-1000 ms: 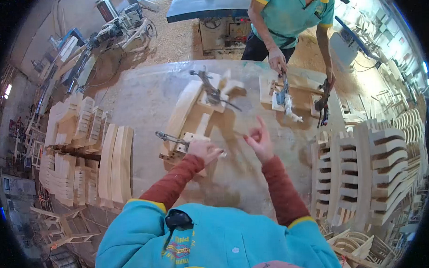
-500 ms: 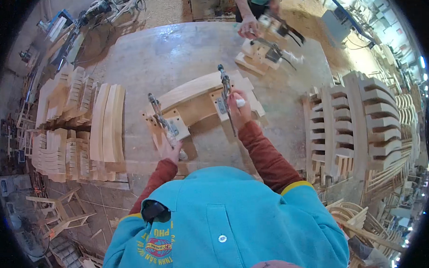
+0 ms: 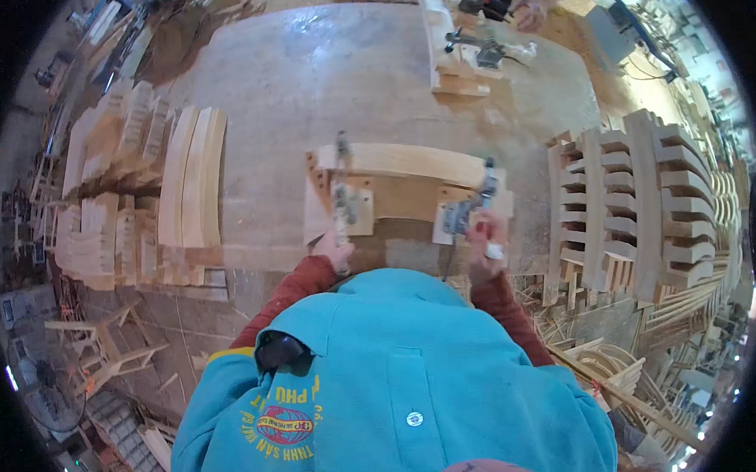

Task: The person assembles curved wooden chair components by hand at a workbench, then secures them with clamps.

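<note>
A curved wooden piece (image 3: 417,161) lies across a wooden jig (image 3: 403,200) on the table in front of me. Two metal toggle clamps are mounted on the jig, one at each end. My left hand (image 3: 335,251) is closed around the handle of the left toggle clamp (image 3: 341,196). At the other end, my right hand (image 3: 486,236), partly blurred, has its fingers wrapped at the handle of the right toggle clamp (image 3: 462,215). Something white shows at the right hand, too blurred to make out.
Stacked curved wooden parts (image 3: 191,176) stand at the left of the table (image 3: 306,89). More stacks of shaped wood (image 3: 618,194) rise at the right. Across the table is a second jig with clamps (image 3: 463,58), with a co-worker's hand (image 3: 532,12) beside it.
The near jig with its curved piece has come toward my body and to the right, turning to lie straighter across. Both hands moved along with it. The co-worker's hand has shifted right.
</note>
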{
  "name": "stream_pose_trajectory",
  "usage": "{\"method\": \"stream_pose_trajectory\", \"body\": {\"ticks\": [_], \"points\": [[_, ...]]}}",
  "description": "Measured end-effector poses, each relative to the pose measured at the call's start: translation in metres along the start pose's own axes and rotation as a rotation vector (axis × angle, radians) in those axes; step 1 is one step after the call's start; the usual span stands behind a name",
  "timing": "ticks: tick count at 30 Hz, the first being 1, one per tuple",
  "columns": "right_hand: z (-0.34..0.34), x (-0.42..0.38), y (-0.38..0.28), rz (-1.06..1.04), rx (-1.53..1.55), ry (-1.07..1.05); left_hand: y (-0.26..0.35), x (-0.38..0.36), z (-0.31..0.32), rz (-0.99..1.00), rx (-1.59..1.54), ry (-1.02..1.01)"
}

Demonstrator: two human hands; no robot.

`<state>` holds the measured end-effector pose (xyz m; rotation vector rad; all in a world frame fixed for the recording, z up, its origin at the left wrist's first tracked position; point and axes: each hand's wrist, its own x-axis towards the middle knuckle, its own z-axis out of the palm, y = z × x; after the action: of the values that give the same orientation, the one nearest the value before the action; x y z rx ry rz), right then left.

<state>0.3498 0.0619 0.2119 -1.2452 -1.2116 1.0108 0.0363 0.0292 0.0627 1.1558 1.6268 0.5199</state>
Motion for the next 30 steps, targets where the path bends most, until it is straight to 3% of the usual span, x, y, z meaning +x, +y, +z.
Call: {"method": "stream_pose_trajectory", "body": {"ticks": [2,4,7,10,13,16,19,20,22,25,27,28,29,30], "points": [[-0.017,0.004,-0.005,-0.388,-0.466,0.198,0.032,-0.01,0.007,-0.014,0.055,-0.027],[-0.021,0.021,-0.039,-0.591,-0.708,0.092,0.059,-0.014,0.009,-0.017,0.078,-0.011],[-0.039,0.043,-0.013,-0.548,-0.57,-0.189,0.063,-0.011,0.008,-0.066,0.149,-0.008],[-0.037,0.046,-0.004,-0.326,-0.417,-0.21,0.084,-0.012,-0.004,-0.159,0.089,-0.154],[-0.028,0.044,-0.019,-0.271,-0.455,-0.21,0.065,-0.003,-0.007,-0.069,0.082,-0.221],[-0.027,0.034,-0.039,-0.417,-0.705,-0.32,0.05,-0.001,-0.017,0.227,0.21,-0.235],[-0.003,0.021,-0.081,-0.428,-0.516,-0.08,0.065,0.014,-0.044,-0.204,-0.125,-0.436],[0.006,0.015,-0.086,-0.402,-0.398,-0.017,0.05,0.032,-0.039,-0.079,-0.119,-0.133],[0.037,0.006,-0.066,-0.145,-0.23,-0.234,0.007,0.066,-0.014,0.161,-0.102,0.473],[0.094,-0.018,0.015,0.314,-0.238,-0.444,0.038,0.077,0.015,0.174,0.197,0.836],[0.126,-0.03,0.039,0.569,-0.318,-0.646,0.036,0.083,0.024,0.133,0.271,0.826],[0.139,-0.042,0.064,0.504,-0.319,-0.612,0.036,0.084,0.025,0.106,0.318,0.826],[0.145,-0.058,0.127,0.301,-0.236,-0.683,0.036,0.083,0.027,0.076,0.367,0.819],[0.163,-0.05,0.075,0.734,-0.176,-0.619,0.036,0.08,0.024,0.096,0.359,0.79]]}}
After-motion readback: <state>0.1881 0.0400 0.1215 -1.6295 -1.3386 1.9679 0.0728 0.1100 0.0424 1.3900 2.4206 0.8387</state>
